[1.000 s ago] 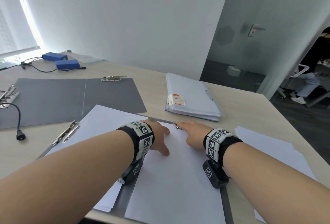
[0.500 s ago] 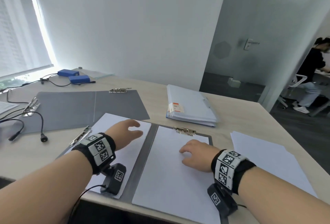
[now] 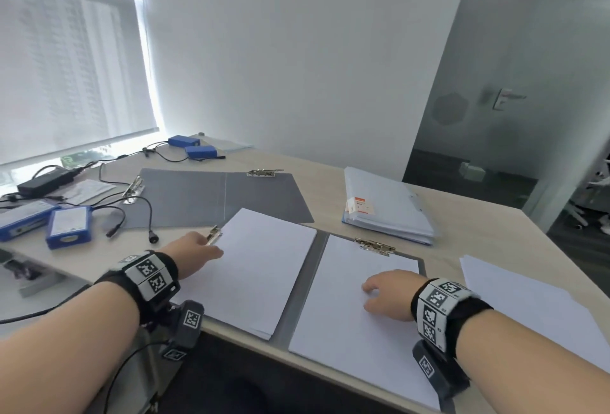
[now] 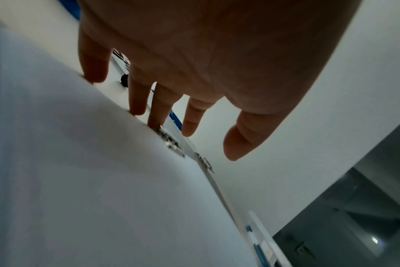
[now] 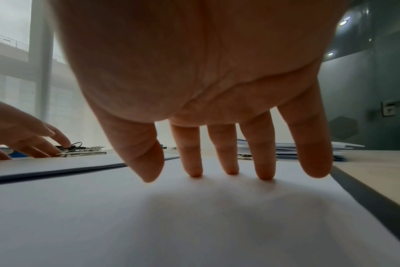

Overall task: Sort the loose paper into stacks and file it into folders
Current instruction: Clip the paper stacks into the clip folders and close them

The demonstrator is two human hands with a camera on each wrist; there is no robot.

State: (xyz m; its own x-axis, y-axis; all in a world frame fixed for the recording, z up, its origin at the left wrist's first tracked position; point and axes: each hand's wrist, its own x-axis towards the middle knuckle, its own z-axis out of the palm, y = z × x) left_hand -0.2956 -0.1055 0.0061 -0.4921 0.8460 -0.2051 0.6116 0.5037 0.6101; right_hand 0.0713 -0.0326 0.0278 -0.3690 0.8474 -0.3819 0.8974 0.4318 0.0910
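An open grey folder [image 3: 305, 285] lies at the desk's near edge with a white paper stack on each half. My left hand [image 3: 194, 250] rests with straight fingers on the left stack [image 3: 260, 265], fingertips [image 4: 137, 110] beside the metal side clip [image 3: 214, 235] [image 4: 169, 140]. My right hand [image 3: 384, 295] presses straight fingers [image 5: 228, 162] flat on the right stack [image 3: 350, 308] [image 5: 194, 216], below its top clip [image 3: 374, 246]. Loose white sheets [image 3: 528, 308] lie to the right of the folder.
A second open grey folder [image 3: 211, 196] lies behind, empty. A closed pale blue folder stack [image 3: 386, 205] sits at the back right. Blue battery packs [image 3: 67, 227], a black adapter [image 3: 44, 179] and cables [image 3: 138, 212] crowd the left. A grey door [image 3: 515, 83] stands at the right.
My left hand has slid from the folder's top middle out to the left stack's side clip. My right hand has drawn back from the top clip to the middle of the right stack.
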